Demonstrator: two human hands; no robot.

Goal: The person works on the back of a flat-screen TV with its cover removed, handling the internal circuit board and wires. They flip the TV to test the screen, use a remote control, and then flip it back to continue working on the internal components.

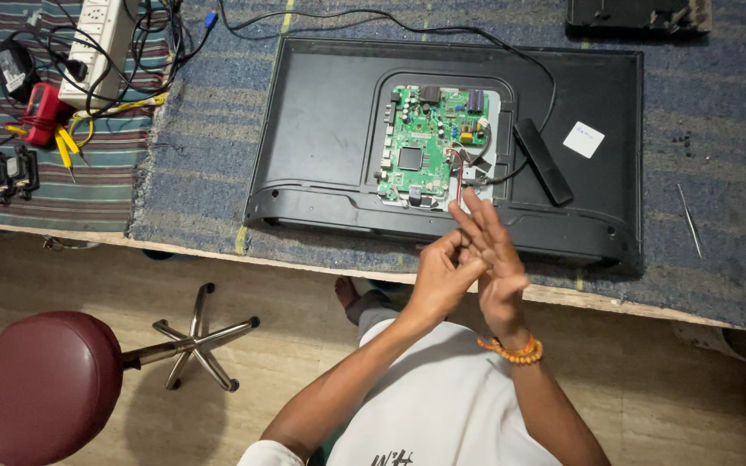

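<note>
My left hand (pixel 436 278) and my right hand (pixel 496 255) are pressed together above the near edge of the table. The right hand's fingers are stretched out flat, and an orange bead bracelet (pixel 512 350) sits on its wrist. My left fingers curl against the right palm, and nothing shows between the two. Just beyond the fingertips lies a black flat television (pixel 321 112), face down. Its back is uncovered over a green circuit board (pixel 425 147) with red and white wires. A black bar-shaped part (pixel 543 161) rests on the panel beside the board.
A white power strip (pixel 97 47) with tangled black cables, a red multimeter (pixel 42 112) with yellow probes and two small black adapters (pixel 12 173) lie at the left. A thin metal tool (pixel 689 220) lies at the right. A maroon stool (pixel 41 388) stands on the floor, lower left.
</note>
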